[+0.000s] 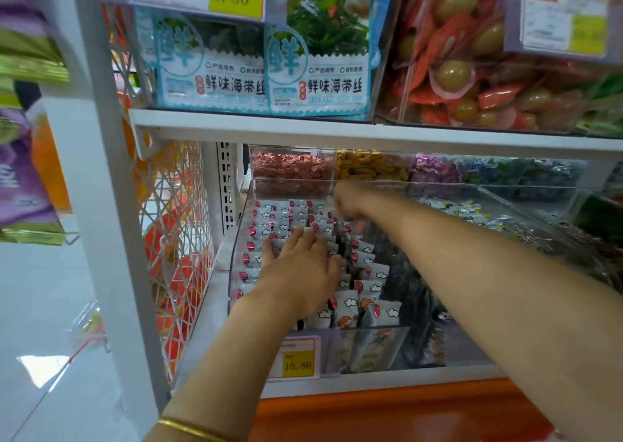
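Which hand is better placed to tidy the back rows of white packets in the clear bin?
Right, likely. The right hand is over the back rows of white packets in the clear bin, though blur hides its grip; the left hand lies flat on the nearer rows.

Definitely a snack shop or supermarket aisle: white metal shelves (337, 128) stacked with packaged seaweed bags (317, 71), clear bins (367, 347) full of wrapped candies (290, 168), and yellow price tags (298, 362) reading 15.80 and 8.80.
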Demonstrator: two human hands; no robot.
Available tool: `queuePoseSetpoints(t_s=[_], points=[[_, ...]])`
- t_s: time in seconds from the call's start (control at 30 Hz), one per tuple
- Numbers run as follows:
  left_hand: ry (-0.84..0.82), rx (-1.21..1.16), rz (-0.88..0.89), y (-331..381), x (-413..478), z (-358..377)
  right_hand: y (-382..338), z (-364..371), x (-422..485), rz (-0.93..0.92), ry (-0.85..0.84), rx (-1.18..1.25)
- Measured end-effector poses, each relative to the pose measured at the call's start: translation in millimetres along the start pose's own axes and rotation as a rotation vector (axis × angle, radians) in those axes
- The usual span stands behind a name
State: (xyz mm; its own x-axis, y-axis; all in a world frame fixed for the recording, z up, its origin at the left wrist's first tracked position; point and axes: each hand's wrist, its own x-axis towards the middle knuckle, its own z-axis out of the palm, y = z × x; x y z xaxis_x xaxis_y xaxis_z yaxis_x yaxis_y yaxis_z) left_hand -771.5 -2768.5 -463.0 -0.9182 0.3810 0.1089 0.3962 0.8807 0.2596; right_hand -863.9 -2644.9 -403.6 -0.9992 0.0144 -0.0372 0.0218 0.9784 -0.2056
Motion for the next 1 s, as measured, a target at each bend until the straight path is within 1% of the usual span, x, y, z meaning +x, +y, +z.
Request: queuePoseSetpoints(t_s=[0.23, 0.3, 0.37, 0.53, 0.6, 0.67, 0.77, 0.83, 0.87, 0.9, 0.97, 1.0], points=[[0.021, -0.015, -0.015, -6, 2, 0, 3, -14, -9, -0.081, 0.174, -0.028], [0.012, -0.007, -0.019, -5, 1, 0, 9, -12, -14, -0.128, 0.227, -0.082], [-0.001, 0.002, -0.021, -4, 0, 0, 15, -8, -17, -0.126, 0.249, -0.135], [0.000, -0.010, -0.025, -2, 0, -1, 15, -6, -7, -0.086, 0.229, -0.010], [0.000, -0.011, -0.027, -2, 1, 0, 12, -4, -3, -0.119, 0.212, -0.080], [0.002, -0.012, -0.030, -2, 2, 0, 9, 0, 4, -0.137, 0.230, -0.163], [0.005, -0.023, -0.029, -3, 4, 1, 7, 2, 15, -0.109, 0.235, -0.276], [0.007, -0.022, -0.028, -4, 6, 2, 7, 3, 22, -0.093, 0.233, -0.296], [0.006, -0.022, -0.026, -4, 6, 2, 8, 3, 27, -0.071, 0.230, -0.270], [0.005, -0.022, -0.024, -4, 6, 2, 9, 3, 30, -0.051, 0.219, -0.189], [0.005, -0.022, -0.021, -3, 6, 2, 11, 5, 38, 0.012, 0.213, 0.057], [0.007, -0.024, -0.019, -3, 6, 2, 12, 7, 40, 0.033, 0.224, 0.131]])
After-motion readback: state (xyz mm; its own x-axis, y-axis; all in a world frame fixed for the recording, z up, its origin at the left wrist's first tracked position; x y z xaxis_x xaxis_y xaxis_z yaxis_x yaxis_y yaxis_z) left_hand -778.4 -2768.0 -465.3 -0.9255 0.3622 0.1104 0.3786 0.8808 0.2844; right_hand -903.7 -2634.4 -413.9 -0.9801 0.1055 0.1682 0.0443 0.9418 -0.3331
